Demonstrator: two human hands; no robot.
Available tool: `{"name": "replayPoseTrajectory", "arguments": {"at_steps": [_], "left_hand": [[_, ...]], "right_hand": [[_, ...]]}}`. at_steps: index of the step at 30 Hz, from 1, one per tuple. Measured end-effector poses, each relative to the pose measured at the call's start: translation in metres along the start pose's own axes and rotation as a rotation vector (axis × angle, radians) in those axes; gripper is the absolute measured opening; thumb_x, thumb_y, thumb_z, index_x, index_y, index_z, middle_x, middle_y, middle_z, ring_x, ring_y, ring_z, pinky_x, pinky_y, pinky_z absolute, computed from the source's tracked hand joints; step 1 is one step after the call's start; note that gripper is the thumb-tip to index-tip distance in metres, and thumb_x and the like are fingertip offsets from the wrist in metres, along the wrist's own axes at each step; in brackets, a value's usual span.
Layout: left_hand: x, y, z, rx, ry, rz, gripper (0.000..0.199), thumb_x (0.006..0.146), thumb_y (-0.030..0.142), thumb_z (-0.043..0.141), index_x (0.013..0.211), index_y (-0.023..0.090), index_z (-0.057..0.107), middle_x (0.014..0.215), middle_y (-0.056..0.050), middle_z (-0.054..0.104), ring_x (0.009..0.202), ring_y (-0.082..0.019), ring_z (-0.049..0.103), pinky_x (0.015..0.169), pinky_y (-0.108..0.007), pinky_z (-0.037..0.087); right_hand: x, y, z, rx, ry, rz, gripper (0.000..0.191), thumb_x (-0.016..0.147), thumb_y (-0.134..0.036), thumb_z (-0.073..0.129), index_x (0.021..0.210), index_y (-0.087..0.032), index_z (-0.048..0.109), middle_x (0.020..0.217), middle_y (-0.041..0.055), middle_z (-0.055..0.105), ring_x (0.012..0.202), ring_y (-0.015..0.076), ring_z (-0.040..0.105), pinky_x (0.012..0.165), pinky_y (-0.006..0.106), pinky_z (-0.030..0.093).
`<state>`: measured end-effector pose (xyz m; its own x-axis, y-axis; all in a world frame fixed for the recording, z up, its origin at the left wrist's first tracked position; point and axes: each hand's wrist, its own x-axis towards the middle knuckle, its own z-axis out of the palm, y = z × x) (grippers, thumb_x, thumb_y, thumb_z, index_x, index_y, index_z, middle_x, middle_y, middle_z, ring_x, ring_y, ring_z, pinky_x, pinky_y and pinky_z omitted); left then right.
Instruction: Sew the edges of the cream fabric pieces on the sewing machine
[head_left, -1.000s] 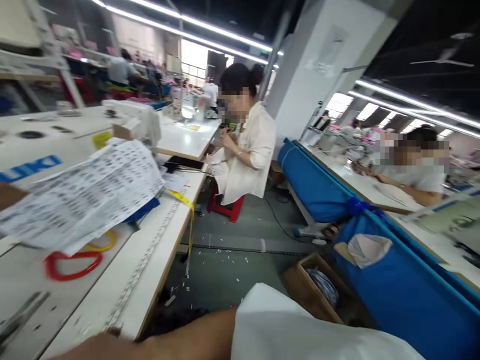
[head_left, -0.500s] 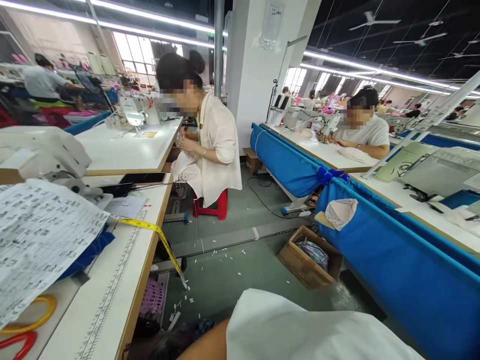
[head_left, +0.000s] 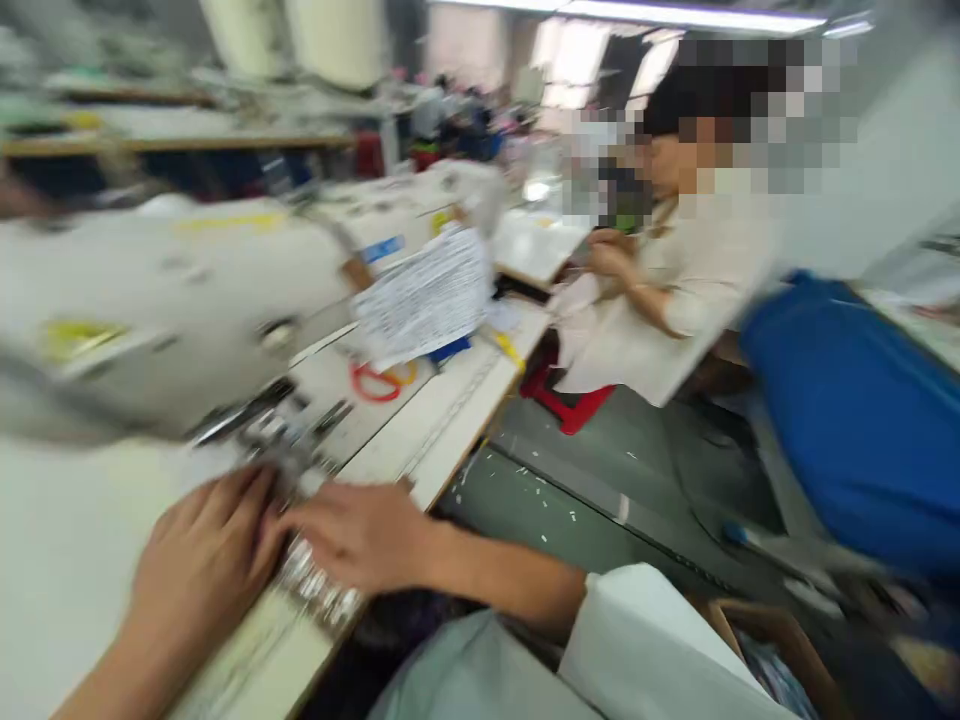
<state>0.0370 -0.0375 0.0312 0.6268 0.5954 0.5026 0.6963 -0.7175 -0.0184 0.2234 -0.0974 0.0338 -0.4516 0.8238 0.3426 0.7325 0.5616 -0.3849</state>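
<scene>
My left hand [head_left: 199, 555] rests on the pale sewing table in front of the machine's needle area [head_left: 281, 435], fingers together and bent at the tips. From the right, my right hand [head_left: 364, 535] reaches in with its fingers drawn together, and its fingertips meet the thumb side of my left hand. Whatever lies between the fingertips is too blurred to make out. Under and beside my right hand is a shiny silvery patch [head_left: 319, 585]. The white sewing machine [head_left: 157, 310] stands just beyond both hands.
Red-handled scissors [head_left: 375, 382], a printed sheet [head_left: 427, 295] and a yellow tape measure [head_left: 510, 350] lie further along the table. A co-worker [head_left: 675, 260] in a cream shirt sits beyond, on a red stool [head_left: 570, 405]. Blue cloth [head_left: 855, 400] hangs at right; a cardboard box [head_left: 780, 640] stands below.
My view has swung left and down to the sewing machine. Both my hands, out of sight before, are now together by its needle area. The co-worker appears further right.
</scene>
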Motion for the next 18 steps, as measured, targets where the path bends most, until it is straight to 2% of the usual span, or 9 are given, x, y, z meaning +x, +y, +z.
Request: {"name": "replayPoseTrajectory", "arguments": {"at_steps": [1,2,4,8,13,18], "left_hand": [[-0.007,0.004,-0.002,0.046,-0.030,-0.012,0.039,0.098,0.037,0.035,0.114,0.014,0.062,0.111,-0.016,0.065,0.097,-0.033,0.060,0.082,-0.046,0.048],[-0.010,0.008,-0.003,0.055,-0.111,-0.059,0.039,0.098,0.033,0.035,0.116,0.012,0.062,0.117,-0.016,0.064,0.104,-0.032,0.059,0.086,-0.045,0.048],[-0.009,0.007,-0.002,0.037,-0.196,-0.118,0.040,0.096,0.029,0.037,0.121,0.008,0.061,0.122,-0.017,0.063,0.109,-0.031,0.056,0.091,-0.044,0.047],[-0.004,0.002,-0.002,0.039,-0.289,-0.183,0.042,0.096,0.026,0.037,0.126,0.003,0.057,0.127,-0.017,0.060,0.112,-0.031,0.052,0.095,-0.045,0.045],[-0.006,0.007,-0.006,0.047,-0.303,-0.176,0.041,0.096,0.025,0.039,0.126,0.003,0.056,0.127,-0.016,0.059,0.111,-0.031,0.052,0.093,-0.044,0.044],[-0.007,0.005,-0.002,0.054,-0.277,-0.170,0.040,0.097,0.025,0.039,0.125,0.002,0.056,0.126,-0.016,0.059,0.110,-0.031,0.052,0.093,-0.043,0.044]], "right_hand": [[-0.003,-0.002,-0.001,-0.002,0.022,0.017,0.024,0.096,-0.024,0.051,0.117,-0.022,0.061,0.096,0.0012,0.071,0.084,0.0135,0.067,0.061,0.023,0.047],[-0.004,-0.003,-0.002,-0.002,0.044,0.026,0.024,0.096,-0.021,0.050,0.117,-0.020,0.061,0.097,0.0031,0.071,0.084,0.0145,0.067,0.065,0.024,0.048],[-0.001,0.000,0.001,0.002,0.072,-0.009,0.026,0.097,-0.018,0.047,0.118,-0.018,0.062,0.096,0.0057,0.070,0.084,0.0165,0.066,0.069,0.025,0.048],[0.006,0.004,0.012,-0.038,0.120,-0.089,0.026,0.100,-0.019,0.042,0.113,-0.012,0.063,0.088,0.0075,0.067,0.077,0.0181,0.064,0.061,0.027,0.044],[0.007,0.001,0.014,-0.093,0.114,-0.047,0.025,0.100,-0.020,0.043,0.114,-0.013,0.062,0.090,0.0068,0.067,0.071,0.0165,0.062,0.054,0.027,0.041],[0.010,0.001,0.015,-0.164,0.110,-0.068,0.026,0.100,-0.019,0.043,0.115,-0.012,0.063,0.090,0.0066,0.067,0.067,0.0158,0.062,0.052,0.027,0.039]]}}
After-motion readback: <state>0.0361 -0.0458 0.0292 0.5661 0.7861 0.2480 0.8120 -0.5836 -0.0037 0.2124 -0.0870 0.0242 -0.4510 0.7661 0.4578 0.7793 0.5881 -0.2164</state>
